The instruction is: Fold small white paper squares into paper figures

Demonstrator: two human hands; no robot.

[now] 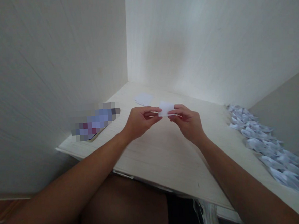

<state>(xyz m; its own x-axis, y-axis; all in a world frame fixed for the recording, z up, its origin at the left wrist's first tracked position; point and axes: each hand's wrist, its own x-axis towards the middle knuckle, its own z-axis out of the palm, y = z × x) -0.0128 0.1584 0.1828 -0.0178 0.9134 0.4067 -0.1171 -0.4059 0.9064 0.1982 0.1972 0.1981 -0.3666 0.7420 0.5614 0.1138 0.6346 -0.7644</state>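
Note:
Both my hands hold one small white paper piece (166,108) in the air above the pale wooden desk (168,155). My left hand (140,121) pinches its left edge between thumb and fingers. My right hand (187,122) pinches its right edge, fingers curled. The paper looks partly folded.
A small stack of white paper sheets (143,98) lies near the back corner of the desk. A long heap of folded white paper shapes (267,148) runs along the desk's right side. A phone-like object (95,126), blurred out, lies at the left. Walls close in behind and left.

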